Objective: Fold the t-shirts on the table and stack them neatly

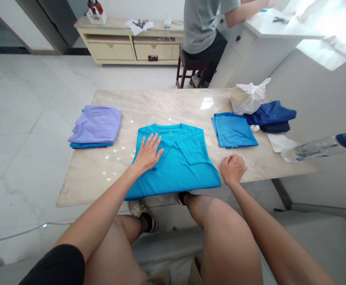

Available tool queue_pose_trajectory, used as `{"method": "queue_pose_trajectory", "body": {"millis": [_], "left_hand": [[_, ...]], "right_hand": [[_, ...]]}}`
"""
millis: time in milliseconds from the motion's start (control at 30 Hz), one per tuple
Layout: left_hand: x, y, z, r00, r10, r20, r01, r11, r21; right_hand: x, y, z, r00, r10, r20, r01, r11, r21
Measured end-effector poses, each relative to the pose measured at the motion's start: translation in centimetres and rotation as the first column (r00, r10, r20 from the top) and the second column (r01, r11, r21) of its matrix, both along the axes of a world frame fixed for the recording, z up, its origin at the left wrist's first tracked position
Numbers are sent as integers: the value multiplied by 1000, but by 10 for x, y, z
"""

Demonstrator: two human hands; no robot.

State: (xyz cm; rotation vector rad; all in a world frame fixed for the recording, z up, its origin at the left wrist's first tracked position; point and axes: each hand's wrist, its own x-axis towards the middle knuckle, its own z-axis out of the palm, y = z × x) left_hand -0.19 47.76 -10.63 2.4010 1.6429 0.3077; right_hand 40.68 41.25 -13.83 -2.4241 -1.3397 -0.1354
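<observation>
A turquoise T-shirt point(185, 174) lies on the marble-look table in front of me, its collar at the far side and its sleeves folded inward. Its lower edge reaches the table's near edge. My left hand point(149, 152) rests flat on the shirt's left sleeve, fingers spread. Just right of the shirt, my right hand point(234, 169) sits on the tabletop in a loose fist, with nothing visible in it. Folded clothes point(97, 124), lavender over blue, are stacked at the left. A folded blue garment in a thin wrapper point(235, 130) lies beyond my right hand.
The table point(164, 105) also bears a tied white plastic bag point(247, 99), dark blue cloth point(272, 113), white paper point(280, 142) and a clear bottle point(318, 148) at the right. Beyond it, a person point(201, 27) sits on a stool point(192, 65) near a low cabinet point(110, 49).
</observation>
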Motion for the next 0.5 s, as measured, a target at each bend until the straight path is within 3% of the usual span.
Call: {"method": "queue_pose_trajectory", "body": {"millis": [67,200,333,433,500], "left_hand": [[4,-2,-5,1000,-11,-5,11,999,-39],[4,2,-13,996,91,-20,-91,995,-46],[13,-3,2,993,102,-56,-105,993,-49],[27,-22,23,995,55,-78,-56,998,-1],[37,-36,34,995,59,-83,-58,998,18]], "right_hand": [[0,0,-1,1000,-1,-1,1,1000,1],[1,1,-1,1000,-7,-1,7,1000,-13],[3,-1,3,1000,9,-27,-9,1000,2],[-9,-2,12,968,232,-99,-227,972,57],[-30,0,19,869,475,-138,-467,880,87]]}}
